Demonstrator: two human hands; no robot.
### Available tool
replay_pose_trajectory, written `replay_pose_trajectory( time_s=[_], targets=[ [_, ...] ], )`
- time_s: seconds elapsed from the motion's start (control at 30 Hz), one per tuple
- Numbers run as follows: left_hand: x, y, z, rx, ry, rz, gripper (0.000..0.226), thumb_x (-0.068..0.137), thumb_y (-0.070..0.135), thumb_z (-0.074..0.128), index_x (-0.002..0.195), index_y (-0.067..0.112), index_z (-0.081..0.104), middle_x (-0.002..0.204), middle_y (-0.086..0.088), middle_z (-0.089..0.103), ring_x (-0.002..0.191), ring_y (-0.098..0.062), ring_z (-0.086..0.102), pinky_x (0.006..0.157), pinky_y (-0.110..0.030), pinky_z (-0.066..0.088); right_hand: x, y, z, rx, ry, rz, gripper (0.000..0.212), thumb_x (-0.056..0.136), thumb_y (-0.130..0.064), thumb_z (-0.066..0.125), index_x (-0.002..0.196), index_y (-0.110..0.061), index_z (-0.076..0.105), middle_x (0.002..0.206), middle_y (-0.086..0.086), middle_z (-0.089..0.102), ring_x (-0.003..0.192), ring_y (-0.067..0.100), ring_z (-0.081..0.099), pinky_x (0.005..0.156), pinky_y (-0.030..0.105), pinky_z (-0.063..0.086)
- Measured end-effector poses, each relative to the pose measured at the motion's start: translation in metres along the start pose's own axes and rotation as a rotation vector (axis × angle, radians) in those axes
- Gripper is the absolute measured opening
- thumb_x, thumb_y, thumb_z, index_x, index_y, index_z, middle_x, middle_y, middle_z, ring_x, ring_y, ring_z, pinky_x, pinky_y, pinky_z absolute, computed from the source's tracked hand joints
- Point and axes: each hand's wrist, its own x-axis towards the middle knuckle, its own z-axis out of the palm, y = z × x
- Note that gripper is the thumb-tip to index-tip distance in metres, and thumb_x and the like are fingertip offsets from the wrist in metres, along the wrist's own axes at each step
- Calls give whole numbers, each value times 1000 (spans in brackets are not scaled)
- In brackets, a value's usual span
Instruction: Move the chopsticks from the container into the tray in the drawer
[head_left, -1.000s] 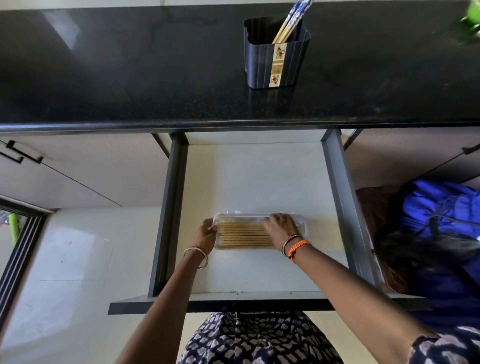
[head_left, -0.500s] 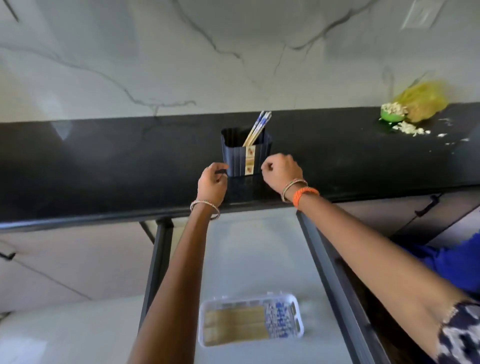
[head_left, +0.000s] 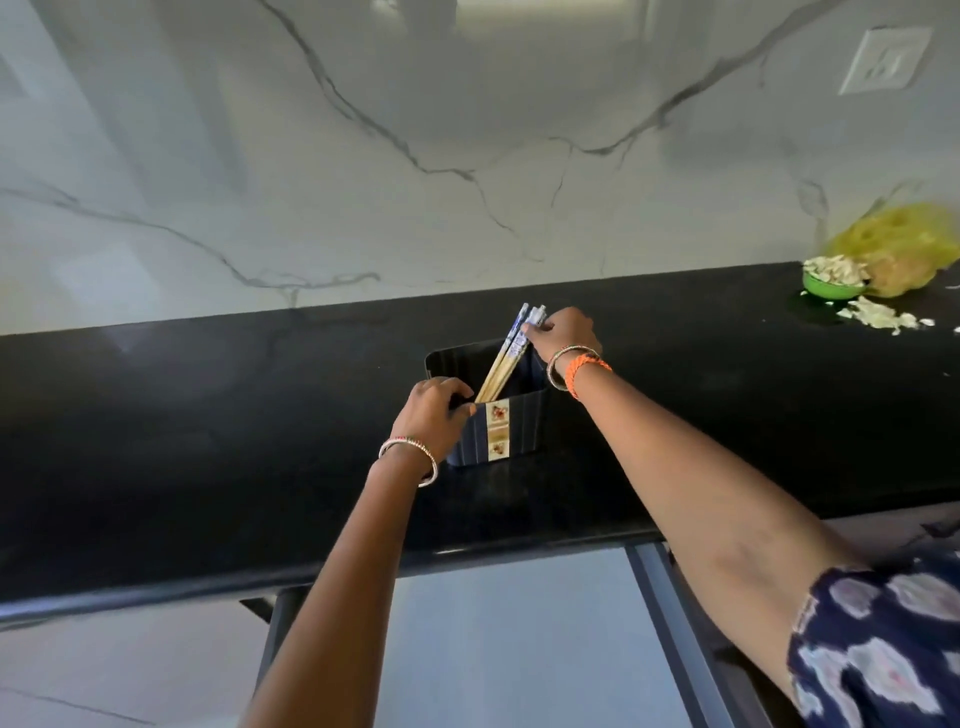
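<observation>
a: right hand (head_left: 563, 335)?
b: pinching the blue-patterned tops of the chopsticks (head_left: 506, 358), fingers closed round them.
a: and the chopsticks?
b: leaning inside the dark container (head_left: 511, 423) on the black counter (head_left: 208, 415), tips down by the near wall.
a: left hand (head_left: 434, 413)?
b: curled over the container's near-left rim, gripping it.
a: drawer (head_left: 519, 639)?
b: open below the counter edge, pale floor showing; tray out of view.
a: far right?
b: green bowl (head_left: 826, 293) beside a yellow bag (head_left: 904, 254).

Green bowl (head_left: 830, 289) beside yellow bag (head_left: 904, 254); black countertop (head_left: 208, 415).
</observation>
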Motion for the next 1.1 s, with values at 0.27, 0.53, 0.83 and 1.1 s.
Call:
replay_pose_trajectory(
  time_s=[0.27, 0.53, 0.83, 1.1],
  targets=[
    [-3, -3, 5, -20, 37, 54, 14, 87, 18, 55, 93, 15, 67, 102, -1, 64, 108, -18, 50, 88, -23, 34, 12, 5, 9, 328, -40, 135, 18, 85, -17, 68, 91, -1, 73, 79, 6, 69, 54, 8, 55, 43, 16, 37],
    [-7, 0, 0, -60, 19, 1, 13, 88, 15, 54, 94, 14, 66, 110, -3, 61, 112, -18, 51, 92, -22, 36, 15, -2, 10, 458, -36, 199, 21, 85, -15, 67, 97, 2, 71, 93, 12, 72, 60, 13, 60, 51, 23, 48],
    [-10, 46, -37, -171, 176, -13, 30, 89, 16, 51, 119, 15, 54, 129, -5, 53, 120, -22, 49, 91, -25, 43, -18, -38, -52, 511, 449, -103, 22, 84, -12, 64, 66, 1, 67, 62, 11, 64, 59, 19, 57, 59, 24, 44],
    [-57, 81, -44, 223, 123, 77, 21, 96, 31, 32, 98, 17, 46, 95, -8, 60, 101, -34, 56, 84, -43, 36, -123, -30, -68, 1224, 252, 141, 16, 85, 0, 65, 96, 12, 68, 63, 7, 63, 59, 13, 64, 63, 31, 62]
  ],
)
